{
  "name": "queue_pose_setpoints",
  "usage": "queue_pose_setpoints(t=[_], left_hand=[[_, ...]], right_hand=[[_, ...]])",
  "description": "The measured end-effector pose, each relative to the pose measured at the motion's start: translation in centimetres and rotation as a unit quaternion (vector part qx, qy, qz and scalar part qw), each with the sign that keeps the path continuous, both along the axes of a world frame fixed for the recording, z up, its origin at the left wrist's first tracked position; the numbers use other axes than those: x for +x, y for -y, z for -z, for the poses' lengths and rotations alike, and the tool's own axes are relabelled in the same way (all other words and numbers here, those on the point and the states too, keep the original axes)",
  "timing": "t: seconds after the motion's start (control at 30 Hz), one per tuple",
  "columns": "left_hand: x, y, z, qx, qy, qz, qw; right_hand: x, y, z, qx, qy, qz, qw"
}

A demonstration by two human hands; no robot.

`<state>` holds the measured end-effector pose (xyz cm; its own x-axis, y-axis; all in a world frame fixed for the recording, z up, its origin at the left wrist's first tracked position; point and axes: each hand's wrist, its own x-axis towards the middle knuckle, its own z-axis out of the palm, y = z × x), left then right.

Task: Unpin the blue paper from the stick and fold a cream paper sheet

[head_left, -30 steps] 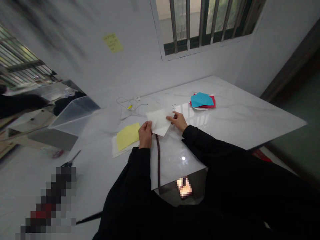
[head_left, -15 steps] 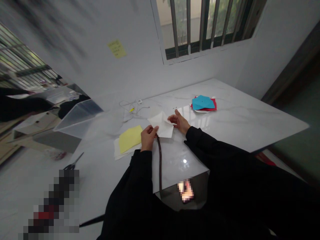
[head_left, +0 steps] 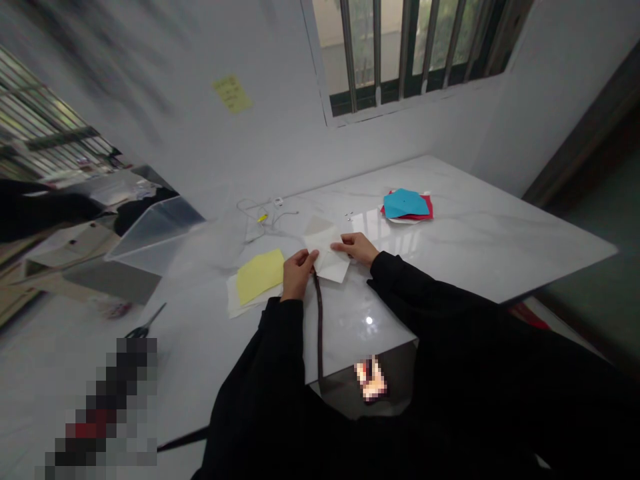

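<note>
A partly folded sheet of white paper [head_left: 331, 265] is held between both hands, just above the tabletop. My left hand [head_left: 297, 272] pinches its left edge between thumb and fingers. On the other side, my right hand [head_left: 359, 248] grips the right edge with thumb and fingertips. Below the left hand, a dark strap [head_left: 320, 327] runs down to the table's front edge; whether the hand touches it I cannot tell. Left of that hand lies a yellow paper sheet [head_left: 260, 275] on top of white paper [head_left: 233, 300].
Blue paper [head_left: 406, 204] lies over red and white pieces at the back right. A thin cable [head_left: 250, 220] lies near the wall. Scissors [head_left: 145, 327] are at the left, below a clear plastic bin [head_left: 150, 230]. A blurred-out lit object [head_left: 371, 380] is below the table's front edge.
My right hand has closed from spread fingers onto the paper's right edge. The sheet has turned slightly and now shows folded flaps. My left hand has stayed nearly in place.
</note>
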<state>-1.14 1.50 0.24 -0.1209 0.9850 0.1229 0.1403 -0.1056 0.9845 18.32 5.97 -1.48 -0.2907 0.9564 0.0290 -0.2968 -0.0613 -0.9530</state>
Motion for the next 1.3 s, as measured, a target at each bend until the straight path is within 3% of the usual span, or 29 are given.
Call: queue_pose_setpoints(t=[0.23,0.73,1.3], left_hand=[[0.34,0.76,-1.1,0.022,-0.056,-0.013,0.998],[0.43,0.56,-0.69,0.006,-0.042,0.003,0.999],[0.58,0.63,-0.87,0.006,-0.083,0.029,0.996]], right_hand=[[0.2,-0.1,0.05,0.011,0.039,-0.014,0.999],[0.17,-0.14,0.35,0.011,0.009,-0.033,0.999],[0.41,-0.49,0.86,0.02,0.084,-0.043,0.995]])
